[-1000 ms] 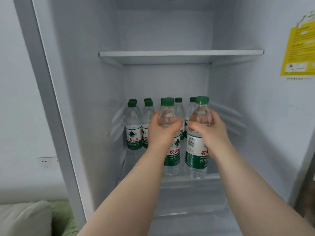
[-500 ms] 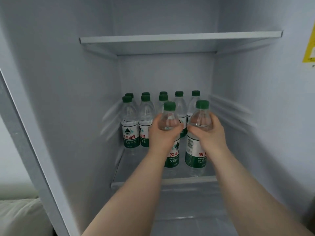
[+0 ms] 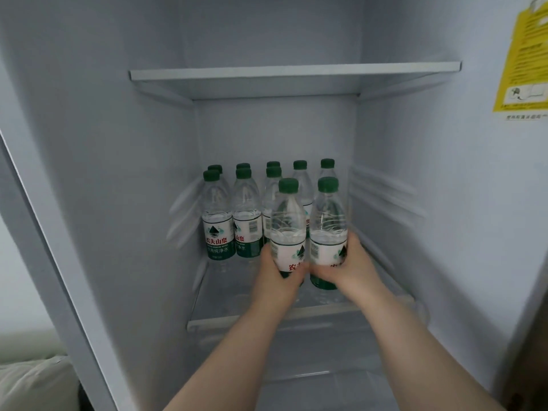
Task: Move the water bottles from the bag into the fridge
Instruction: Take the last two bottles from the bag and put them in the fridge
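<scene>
Bottle label reads 农夫山泉; left hand, right hand each grip another.

Home setting is indicated. A household fridge is seen open, with a white shelf and water bottles inside. A yellow sticker is fixed at right. A pale cushion is visible beside it, lower left.

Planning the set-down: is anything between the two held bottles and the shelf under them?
Nothing visible. The left hand grips the left bottle, right hand the right bottle, over bare shelf; the standing bottles are behind and leftward.
</scene>
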